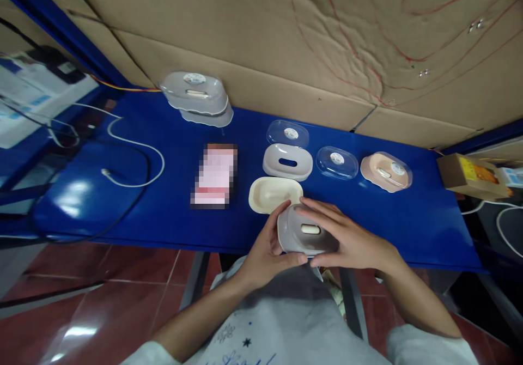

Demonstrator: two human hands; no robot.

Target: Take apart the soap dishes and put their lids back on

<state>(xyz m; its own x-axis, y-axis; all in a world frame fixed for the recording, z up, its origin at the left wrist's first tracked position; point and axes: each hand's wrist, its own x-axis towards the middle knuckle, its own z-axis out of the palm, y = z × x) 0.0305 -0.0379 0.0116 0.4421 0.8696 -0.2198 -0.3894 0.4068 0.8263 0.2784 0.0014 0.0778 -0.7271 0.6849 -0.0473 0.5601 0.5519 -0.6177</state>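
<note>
Both hands hold a grey oval plastic soap dish (292,233) at the table's front edge. A cream oval piece shows through the slot in its middle. My left hand (265,250) grips its left end, thumb along the near side. My right hand (347,237) wraps its right end, fingers over the top and thumb below. Just beyond, a cream oval dish (261,196) lies hollow side up, close to my fingertips. Behind that sits a pale dish (305,162) with a slot. Two clear lids (278,134) with round stickers lie near it, one behind and one to the right.
A pink lidded dish (373,171) stands at the right, and stacked grey lidded dishes (204,101) at the back left. A pixelated pink rectangle (214,174) and a white cable (159,152) lie on the blue table (175,226). Cardboard (245,27) walls the back; a small carton (461,177) stands far right.
</note>
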